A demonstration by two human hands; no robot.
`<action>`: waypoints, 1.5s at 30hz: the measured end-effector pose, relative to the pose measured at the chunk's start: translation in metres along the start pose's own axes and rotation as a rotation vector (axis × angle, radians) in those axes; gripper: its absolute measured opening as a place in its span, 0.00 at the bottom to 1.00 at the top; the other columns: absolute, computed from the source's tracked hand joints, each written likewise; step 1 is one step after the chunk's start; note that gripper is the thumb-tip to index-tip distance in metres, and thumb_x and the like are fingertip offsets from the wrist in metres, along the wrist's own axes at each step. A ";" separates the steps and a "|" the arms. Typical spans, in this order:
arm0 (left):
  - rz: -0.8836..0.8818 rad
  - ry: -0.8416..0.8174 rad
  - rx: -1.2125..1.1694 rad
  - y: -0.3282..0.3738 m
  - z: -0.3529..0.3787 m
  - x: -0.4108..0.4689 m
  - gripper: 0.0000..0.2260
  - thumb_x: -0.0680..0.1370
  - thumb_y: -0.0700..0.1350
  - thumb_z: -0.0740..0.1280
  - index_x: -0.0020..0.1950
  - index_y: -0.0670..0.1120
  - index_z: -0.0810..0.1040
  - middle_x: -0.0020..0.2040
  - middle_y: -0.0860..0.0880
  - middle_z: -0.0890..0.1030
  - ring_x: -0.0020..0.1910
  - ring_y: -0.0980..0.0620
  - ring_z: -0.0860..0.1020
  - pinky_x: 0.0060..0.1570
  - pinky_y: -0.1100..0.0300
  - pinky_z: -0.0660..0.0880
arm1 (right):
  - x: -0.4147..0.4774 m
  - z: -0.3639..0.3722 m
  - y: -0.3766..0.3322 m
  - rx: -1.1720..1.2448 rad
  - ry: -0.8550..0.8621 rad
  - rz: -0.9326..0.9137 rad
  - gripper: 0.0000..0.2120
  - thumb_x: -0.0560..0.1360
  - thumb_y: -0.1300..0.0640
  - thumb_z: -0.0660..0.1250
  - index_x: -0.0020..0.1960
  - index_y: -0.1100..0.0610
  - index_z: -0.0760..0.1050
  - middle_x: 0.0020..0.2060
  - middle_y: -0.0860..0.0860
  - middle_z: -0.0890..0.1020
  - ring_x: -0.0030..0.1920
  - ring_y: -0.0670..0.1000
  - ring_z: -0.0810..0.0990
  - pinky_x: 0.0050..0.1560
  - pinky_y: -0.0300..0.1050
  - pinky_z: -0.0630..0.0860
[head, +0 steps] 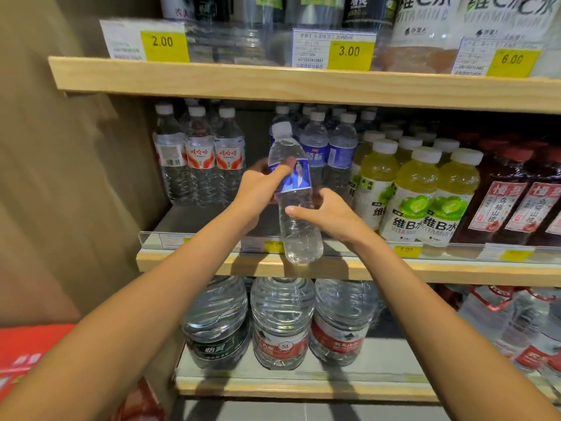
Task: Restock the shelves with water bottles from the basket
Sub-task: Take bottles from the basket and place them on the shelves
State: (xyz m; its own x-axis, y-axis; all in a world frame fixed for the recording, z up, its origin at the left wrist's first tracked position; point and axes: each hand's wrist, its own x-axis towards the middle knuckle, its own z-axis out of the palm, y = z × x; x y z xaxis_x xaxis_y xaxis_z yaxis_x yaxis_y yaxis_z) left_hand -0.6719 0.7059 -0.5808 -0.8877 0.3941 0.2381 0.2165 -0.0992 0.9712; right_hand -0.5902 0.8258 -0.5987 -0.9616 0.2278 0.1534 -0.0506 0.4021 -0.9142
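Observation:
A clear water bottle with a white cap and a blue label is held upright in front of the middle shelf, its base level with the shelf's front lip. My left hand grips it around the blue label. My right hand grips its body just below the label. Behind it stands a row of matching blue-label bottles, with a gap to their left. The basket is out of view.
Red-label water bottles stand at the shelf's left, green vitamin drinks and red drinks to the right. Large 5L jugs fill the lower shelf. The upper shelf edge carries price tags. A red carton sits lower left.

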 end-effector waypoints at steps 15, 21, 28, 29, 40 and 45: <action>-0.090 -0.115 0.192 -0.018 -0.018 0.019 0.27 0.76 0.44 0.69 0.73 0.47 0.63 0.65 0.49 0.74 0.62 0.49 0.74 0.61 0.53 0.72 | 0.051 0.031 0.016 0.175 0.253 -0.014 0.20 0.69 0.59 0.75 0.59 0.57 0.77 0.51 0.51 0.82 0.51 0.48 0.81 0.54 0.42 0.76; -0.053 -0.022 0.243 -0.031 -0.019 0.037 0.28 0.75 0.39 0.69 0.73 0.44 0.63 0.70 0.45 0.71 0.68 0.46 0.70 0.63 0.56 0.70 | 0.076 0.042 0.027 -0.002 0.272 -0.016 0.21 0.71 0.55 0.73 0.62 0.58 0.75 0.58 0.56 0.81 0.57 0.54 0.79 0.58 0.49 0.75; -0.019 0.014 0.245 -0.049 -0.009 0.054 0.29 0.75 0.38 0.69 0.73 0.44 0.62 0.71 0.45 0.70 0.69 0.47 0.69 0.63 0.57 0.66 | 0.093 0.044 0.037 -0.190 0.327 0.052 0.20 0.74 0.51 0.70 0.63 0.57 0.74 0.59 0.55 0.79 0.57 0.54 0.78 0.50 0.43 0.73; -0.011 0.026 0.244 -0.050 -0.007 0.056 0.29 0.75 0.39 0.69 0.74 0.44 0.62 0.71 0.45 0.70 0.69 0.46 0.69 0.64 0.56 0.66 | 0.095 0.044 0.038 -0.182 0.340 0.061 0.20 0.73 0.50 0.70 0.63 0.56 0.74 0.58 0.55 0.79 0.57 0.54 0.78 0.51 0.44 0.74; 0.028 0.023 0.176 -0.057 0.008 0.075 0.26 0.77 0.39 0.67 0.73 0.45 0.61 0.70 0.47 0.71 0.68 0.50 0.69 0.57 0.63 0.64 | 0.095 0.032 0.044 -0.188 0.320 0.044 0.23 0.77 0.60 0.63 0.72 0.54 0.66 0.66 0.55 0.74 0.64 0.54 0.73 0.59 0.45 0.71; 0.013 0.026 0.128 -0.057 0.011 0.084 0.27 0.78 0.38 0.66 0.74 0.45 0.60 0.70 0.47 0.70 0.69 0.50 0.68 0.56 0.64 0.63 | 0.101 0.027 0.048 -0.171 0.221 0.058 0.28 0.77 0.62 0.63 0.75 0.52 0.62 0.70 0.55 0.70 0.69 0.54 0.69 0.66 0.48 0.69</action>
State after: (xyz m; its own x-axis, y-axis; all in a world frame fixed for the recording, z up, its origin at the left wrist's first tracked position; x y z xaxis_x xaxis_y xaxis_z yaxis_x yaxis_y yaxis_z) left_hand -0.7542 0.7547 -0.6164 -0.8942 0.3697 0.2524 0.2769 0.0139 0.9608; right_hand -0.6974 0.8441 -0.6370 -0.8783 0.4352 0.1978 0.0672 0.5220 -0.8503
